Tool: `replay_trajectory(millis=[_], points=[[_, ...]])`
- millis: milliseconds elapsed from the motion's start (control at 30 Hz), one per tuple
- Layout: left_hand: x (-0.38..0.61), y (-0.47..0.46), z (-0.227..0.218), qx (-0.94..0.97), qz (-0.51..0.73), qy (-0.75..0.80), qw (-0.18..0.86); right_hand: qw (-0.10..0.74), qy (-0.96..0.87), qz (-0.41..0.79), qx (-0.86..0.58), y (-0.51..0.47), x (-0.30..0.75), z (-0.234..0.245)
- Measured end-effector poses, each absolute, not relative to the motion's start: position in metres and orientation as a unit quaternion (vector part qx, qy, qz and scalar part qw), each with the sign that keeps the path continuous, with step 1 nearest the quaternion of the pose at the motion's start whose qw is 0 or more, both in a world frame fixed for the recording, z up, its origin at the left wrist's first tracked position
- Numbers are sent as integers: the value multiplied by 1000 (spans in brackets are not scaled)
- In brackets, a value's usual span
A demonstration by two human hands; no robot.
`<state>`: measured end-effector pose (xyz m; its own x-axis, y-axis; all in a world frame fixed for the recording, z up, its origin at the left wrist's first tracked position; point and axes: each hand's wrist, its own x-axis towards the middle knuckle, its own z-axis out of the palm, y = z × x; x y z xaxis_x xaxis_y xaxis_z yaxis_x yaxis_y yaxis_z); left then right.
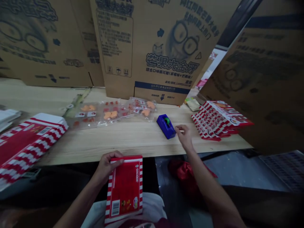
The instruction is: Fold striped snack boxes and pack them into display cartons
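Two bare hands are at the edge of a pale wooden table (118,141), and the left hand (109,167) grips a flattened red-and-white striped carton (124,190) by its top edge, with the fingers wrapped over the front and the thumb hidden behind or beside them. The carton hangs tilted in front of the person's lap, just below the table edge. It looks like light, printed paperboard: stiff across its face, likely to flex along its folds, and perhaps a little slippery on its glossy surface. Its long edges seem the surest place to hold it, without crushing the corners. The right hand (184,136) reaches over the table with its fingers loosely curled, right by the end of a blue tape dispenser (166,126); whether they touch it or pinch something small, I cannot tell. The dispenser looks compact and solid, best taken around its body. Clear packets of orange sweets (109,112) lie farther along the table, between a stack of flat striped cartons (220,120) on the right and another stack (28,142) on the left, with large corrugated boxes (156,41) standing behind.
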<state>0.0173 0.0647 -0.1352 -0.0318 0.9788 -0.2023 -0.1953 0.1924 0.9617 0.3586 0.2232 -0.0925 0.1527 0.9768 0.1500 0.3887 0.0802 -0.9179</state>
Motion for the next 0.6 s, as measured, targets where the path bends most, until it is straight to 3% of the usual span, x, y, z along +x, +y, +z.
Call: replay_trajectory(millis=[200, 600], points=[[23, 62, -126, 360, 518, 512, 583, 442, -481, 428, -625, 254, 371, -108], [25, 63, -120, 345, 483, 517, 617, 573, -363, 456, -576, 223, 357, -124]])
